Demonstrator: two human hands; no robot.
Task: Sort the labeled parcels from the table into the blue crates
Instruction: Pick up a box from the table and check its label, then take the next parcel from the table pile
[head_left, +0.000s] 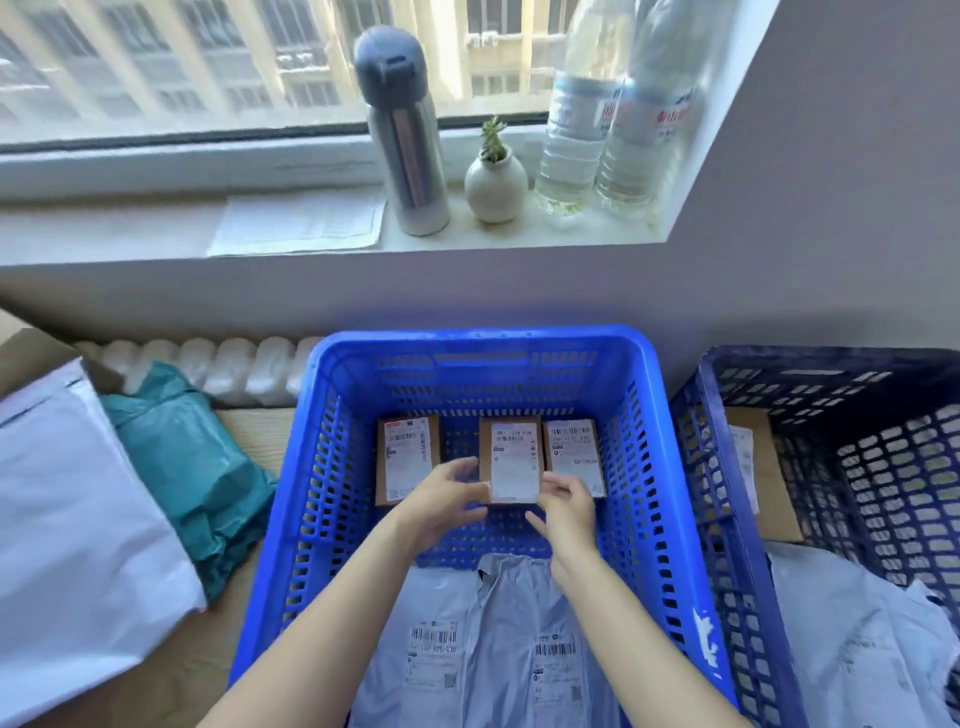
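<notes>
Three small cardboard parcels with white labels lie side by side at the far end of the bright blue crate (322, 467). Both my hands are inside the crate at the middle parcel (511, 457). My left hand (447, 501) holds its near left corner and my right hand (566, 512) holds its near right corner, fingers curved round the edges. The left parcel (405, 457) and the right parcel (574, 452) lie untouched. Grey labeled mailer bags (493, 639) fill the near end of the crate, partly under my forearms.
A dark blue crate (727, 493) on the right holds a flat cardboard parcel (763, 467) and grey bags. On the table at the left lie a white mailer (78, 519), a teal bag (202, 467) and bubble wrap (223, 364). The windowsill holds a flask, vase and bottles.
</notes>
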